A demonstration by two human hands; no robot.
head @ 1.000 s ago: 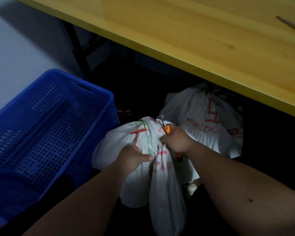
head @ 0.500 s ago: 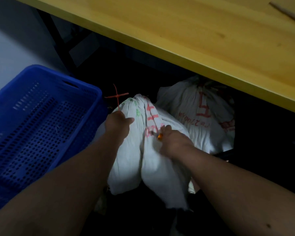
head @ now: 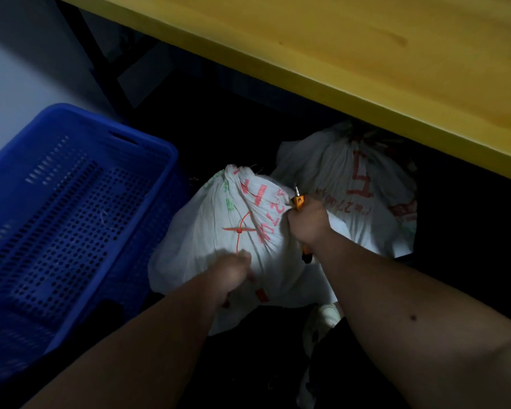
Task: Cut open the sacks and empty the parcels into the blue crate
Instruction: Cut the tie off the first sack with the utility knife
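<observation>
Fingers of the left hand (head: 233,268) pinched a red zip tie (head: 239,230) against the near sack (head: 233,231). The right hand (head: 307,221) gripped orange-handled cutters (head: 299,201) and sack cloth beside the blue crate (head: 80,208).

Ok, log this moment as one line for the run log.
left hand pinches red zip tie | right hand grips orange cutter, near sack | blue crate holds no parcels

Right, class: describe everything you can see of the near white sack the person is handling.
The near white sack looks like woven fabric, bulging, marked in red and green. A cut red cable tie lies against it, held by the left hand. The right hand, holding an orange cutter, grips its bunched cloth. It stands between the blue crate and a second sack.
</observation>
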